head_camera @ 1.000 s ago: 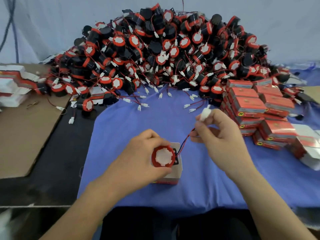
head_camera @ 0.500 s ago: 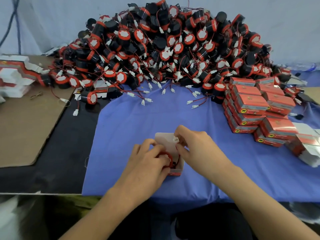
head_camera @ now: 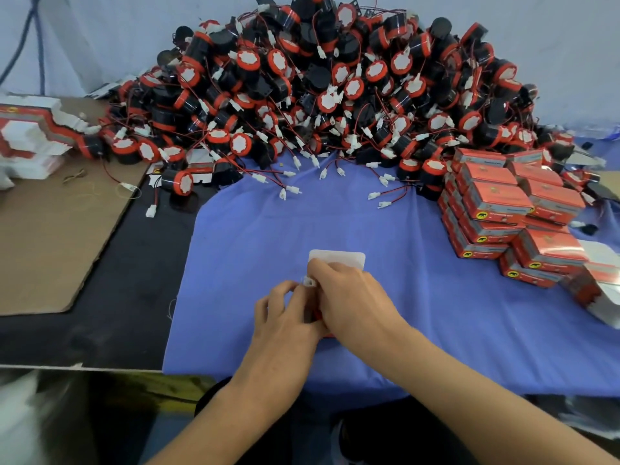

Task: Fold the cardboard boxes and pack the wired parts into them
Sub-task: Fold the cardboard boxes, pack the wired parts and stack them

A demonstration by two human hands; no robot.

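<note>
Under your right hand (head_camera: 349,303), the blue cloth (head_camera: 436,313) is lying matt and softly creased. Just beyond it, the box flap (head_camera: 335,255) is showing plain matt white card. Further right, stacked red boxes (head_camera: 496,199) are gleaming glossy; left of your left hand (head_camera: 285,317), brown cardboard (head_camera: 50,229) is looking dull.

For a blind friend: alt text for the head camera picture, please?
Left hand holds a box on a blue cloth; right hand pinches a white plug over it. Behind, a heap of wired parts; red boxes stacked right.
</note>
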